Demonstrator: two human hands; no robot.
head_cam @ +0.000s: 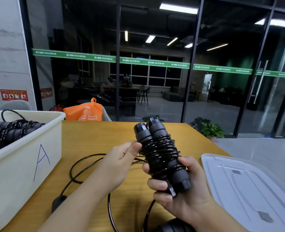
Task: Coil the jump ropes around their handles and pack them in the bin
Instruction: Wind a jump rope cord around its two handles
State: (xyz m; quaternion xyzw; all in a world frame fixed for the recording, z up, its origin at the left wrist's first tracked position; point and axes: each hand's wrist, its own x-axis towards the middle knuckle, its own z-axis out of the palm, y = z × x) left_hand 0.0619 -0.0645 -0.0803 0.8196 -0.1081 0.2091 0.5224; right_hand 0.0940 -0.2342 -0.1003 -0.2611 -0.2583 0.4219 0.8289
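My right hand [177,195] grips the lower end of two black jump-rope handles [160,148] held side by side, tilted up and away from me. Black rope is wound in tight turns around their middle. My left hand [121,158] pinches the rope just left of the coil. The loose rope [81,166] trails in loops over the wooden table [94,134]. At the left stands a cream bin [21,164] marked "A", holding several coiled black ropes [7,131]. Another dark bundle [173,226] shows at the bottom edge, partly hidden by my right arm.
A clear plastic lid [249,186] lies on the table at the right. Behind the table are an orange bag [84,112], a potted plant [208,128] and a glass wall. A small dark object [58,200] lies next to the bin.
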